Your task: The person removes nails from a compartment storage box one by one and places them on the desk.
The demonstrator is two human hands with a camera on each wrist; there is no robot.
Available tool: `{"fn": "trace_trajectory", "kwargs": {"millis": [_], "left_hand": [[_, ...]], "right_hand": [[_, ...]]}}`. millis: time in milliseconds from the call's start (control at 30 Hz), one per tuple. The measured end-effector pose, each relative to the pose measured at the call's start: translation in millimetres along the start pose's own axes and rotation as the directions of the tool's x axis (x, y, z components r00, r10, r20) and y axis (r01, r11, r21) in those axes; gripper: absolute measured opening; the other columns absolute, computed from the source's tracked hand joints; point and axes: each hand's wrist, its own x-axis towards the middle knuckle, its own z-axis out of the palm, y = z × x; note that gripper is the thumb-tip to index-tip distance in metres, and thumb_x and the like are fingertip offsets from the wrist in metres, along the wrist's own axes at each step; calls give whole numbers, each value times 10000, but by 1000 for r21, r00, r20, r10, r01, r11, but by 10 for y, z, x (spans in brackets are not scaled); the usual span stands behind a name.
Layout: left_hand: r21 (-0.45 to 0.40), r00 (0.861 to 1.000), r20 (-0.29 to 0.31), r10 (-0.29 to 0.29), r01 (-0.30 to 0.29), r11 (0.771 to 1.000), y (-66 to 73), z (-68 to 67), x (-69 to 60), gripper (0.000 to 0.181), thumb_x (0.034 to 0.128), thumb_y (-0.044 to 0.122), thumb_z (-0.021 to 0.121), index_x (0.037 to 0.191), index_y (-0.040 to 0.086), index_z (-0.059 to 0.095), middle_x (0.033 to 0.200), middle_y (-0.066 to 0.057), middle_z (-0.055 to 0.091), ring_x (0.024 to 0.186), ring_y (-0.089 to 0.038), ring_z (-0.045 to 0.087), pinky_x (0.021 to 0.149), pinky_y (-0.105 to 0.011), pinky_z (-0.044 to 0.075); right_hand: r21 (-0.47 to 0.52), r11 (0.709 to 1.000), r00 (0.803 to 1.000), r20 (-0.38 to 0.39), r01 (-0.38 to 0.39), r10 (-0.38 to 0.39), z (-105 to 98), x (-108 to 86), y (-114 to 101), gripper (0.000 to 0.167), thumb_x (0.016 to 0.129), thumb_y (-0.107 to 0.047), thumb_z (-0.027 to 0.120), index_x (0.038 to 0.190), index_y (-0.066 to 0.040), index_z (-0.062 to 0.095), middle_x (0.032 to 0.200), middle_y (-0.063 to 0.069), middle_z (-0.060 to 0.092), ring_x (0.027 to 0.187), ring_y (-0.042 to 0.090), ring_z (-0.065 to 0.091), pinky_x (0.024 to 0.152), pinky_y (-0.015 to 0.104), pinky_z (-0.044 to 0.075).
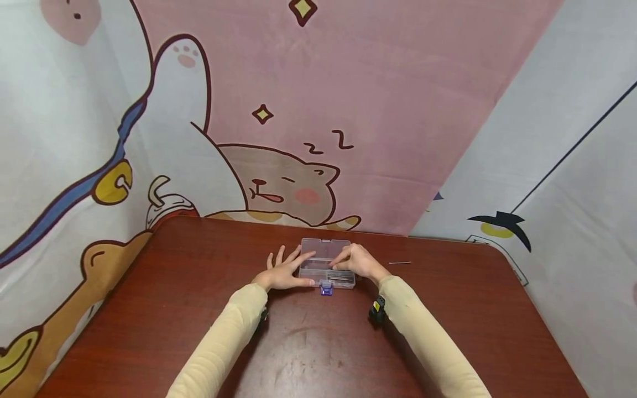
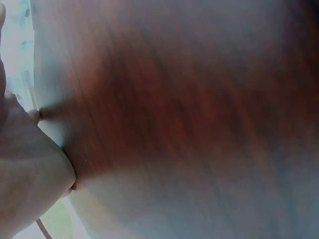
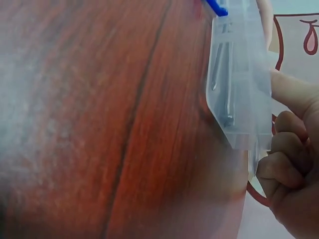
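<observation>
A clear plastic compartment box (image 1: 313, 273) stands on the table with its lid (image 1: 318, 247) raised at the back and a blue latch (image 1: 325, 288) at the front. Thin metal pieces (image 1: 340, 278) lie in its front right compartment; the right wrist view shows them through the wall of the box (image 3: 241, 74). My left hand (image 1: 285, 274) spreads its fingers along the left side, touching the box with thumb and index finger. From the right, my right hand (image 1: 359, 261) reaches thumb and index fingertips into the box, other fingers curled. Whether something is between those fingertips is hidden.
A thin metal rod (image 1: 400, 262) lies on the brown wooden table (image 1: 308, 354), right of the right hand. Behind the table hangs a cartoon-printed cloth (image 1: 378, 138). In the left wrist view, mostly blurred table surface (image 2: 174, 114) shows.
</observation>
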Motion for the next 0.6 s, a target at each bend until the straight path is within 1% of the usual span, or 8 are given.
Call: {"fn": "trace_trajectory", "kwargs": {"millis": [67, 133, 267, 367, 500, 600], "left_hand": [[-8, 1000, 7, 9, -9, 1000, 1, 16, 9, 812, 860, 605, 607, 1535, 370, 222, 1614, -74, 39, 1406, -454, -140, 1042, -646, -92], [-15, 1000, 6, 19, -19, 1000, -6, 29, 18, 817, 857, 608, 609, 1535, 364, 225, 1614, -81, 39, 1403, -462, -138, 1039, -649, -92], [-3, 1000, 1, 12, -12, 1000, -28, 33, 22, 828, 840, 643, 603, 1531, 382, 229, 1614, -77, 45, 1403, -467, -130, 1041, -645, -90], [0, 1000, -3, 5, -5, 1000, -13, 11, 11, 822, 840, 633, 612, 1528, 381, 241, 1613, -81, 56, 1402, -471, -126, 1042, -647, -89], [4, 1000, -2, 8, -8, 1000, 11, -9, -11, 805, 849, 616, 613, 1526, 375, 250, 1611, -86, 64, 1401, -477, -123, 1041, -653, -85], [13, 1000, -8, 6, -6, 1000, 12, -7, -18, 802, 848, 620, 612, 1524, 374, 259, 1611, -89, 73, 1401, -483, -111, 1042, -658, -72]], "right_hand": [[-17, 1000, 1000, 9, 9, -9, -6, -5, 21, 63, 792, -111, 800, 852, -131, 807, 712, -50, 591, 660, 121, 465, 566, 257, 370], [-28, 999, 1000, 19, 19, -18, -11, -11, 37, 65, 789, -124, 804, 853, -136, 808, 700, -66, 595, 634, 88, 449, 545, 238, 353], [-74, 996, 997, 47, 58, -55, -9, 5, 47, 84, 780, -146, 814, 863, -137, 808, 749, -67, 669, 667, 65, 516, 572, 235, 408], [-123, 989, 996, 46, 88, -83, -3, 23, 50, 102, 762, -167, 830, 860, -146, 809, 803, -82, 710, 723, 48, 579, 614, 236, 458], [-185, 978, 995, 1, 99, -100, 34, 31, 52, 69, 752, -182, 838, 814, -169, 808, 794, -86, 719, 691, 22, 588, 594, 233, 458], [-235, 965, 991, -34, 117, -129, 75, 26, 61, 35, 771, -204, 824, 784, -179, 803, 783, -96, 718, 659, -1, 575, 581, 235, 444]]}}
